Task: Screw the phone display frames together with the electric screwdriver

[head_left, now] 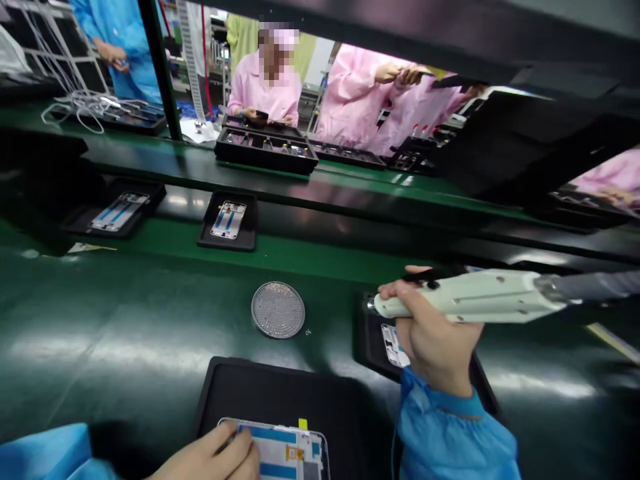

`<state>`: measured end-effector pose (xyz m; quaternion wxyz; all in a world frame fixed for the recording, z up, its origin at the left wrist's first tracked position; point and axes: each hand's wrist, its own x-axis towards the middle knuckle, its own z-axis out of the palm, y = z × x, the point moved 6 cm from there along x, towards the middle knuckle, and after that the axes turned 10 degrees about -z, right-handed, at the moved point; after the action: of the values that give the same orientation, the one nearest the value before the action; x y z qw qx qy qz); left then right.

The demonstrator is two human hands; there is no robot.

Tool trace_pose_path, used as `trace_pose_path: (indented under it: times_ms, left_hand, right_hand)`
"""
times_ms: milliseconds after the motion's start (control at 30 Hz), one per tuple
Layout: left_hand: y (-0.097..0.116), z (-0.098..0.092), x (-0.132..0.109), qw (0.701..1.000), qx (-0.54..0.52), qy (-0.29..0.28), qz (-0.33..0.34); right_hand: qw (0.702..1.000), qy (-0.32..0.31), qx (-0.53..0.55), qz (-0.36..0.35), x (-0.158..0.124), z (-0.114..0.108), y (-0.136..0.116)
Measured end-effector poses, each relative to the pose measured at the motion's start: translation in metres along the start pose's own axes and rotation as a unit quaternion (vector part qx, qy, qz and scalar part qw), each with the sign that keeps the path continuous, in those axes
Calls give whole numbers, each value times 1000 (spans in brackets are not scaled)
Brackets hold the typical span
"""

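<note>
Bench: long glossy green-topped workbench [75, 300]
Shelf: raised black-and-green rail [300, 193]
Overhead: flat black panel [400, 40]
Beyond: white wire rack [55, 47]
Light: pale streaks of glare across the bench

Pale green electric screwdriver [475, 297], level, tip left; phone frame [285, 450] lying flat, blue strips.

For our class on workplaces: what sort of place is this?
Probably a phone assembly line in a factory: black trays holding phone frames sit along a green workbench, workers wear smocks, and the right hand holds an electric screwdriver.
</note>
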<state>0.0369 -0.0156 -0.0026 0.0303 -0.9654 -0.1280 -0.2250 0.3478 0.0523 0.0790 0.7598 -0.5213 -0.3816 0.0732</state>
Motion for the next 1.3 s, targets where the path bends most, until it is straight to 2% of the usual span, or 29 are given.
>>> trace_pose_path:
  times_ms: [100, 200, 333, 433, 567, 767, 1200, 1300]
  left_hand:
    - [-7, 16, 14, 998, 13, -56, 29]
    - [-18, 26, 20, 997, 16, -73, 6]
    - [-36, 29, 33, 995, -10, -101, -13]
    - [-45, 29, 41, 993, -47, -109, -6]
    - [-48, 31, 43, 992, -85, -87, -20]
    - [-49, 34, 44, 988, -125, -46, -71]
    - [-48, 34, 44, 988, -126, -43, -76]
    - [-51, 30, 45, 990, -120, -41, -67]
  right_hand:
    - [996, -80, 24, 31, -20, 32, 7]
    - [987, -143, 59, 48, -34, 67, 14]
    - [976, -184, 89, 70, -45, 107, 27]
    - [973, -196, 78, 97, -52, 124, 38]
    - [971, -209, 42, 111, -60, 130, 48]
    - [969, -215, 43, 116, -64, 133, 54]
    - [971, -209, 22, 112, -67, 134, 55]
    - [974, -200, 22, 103, -62, 132, 47]
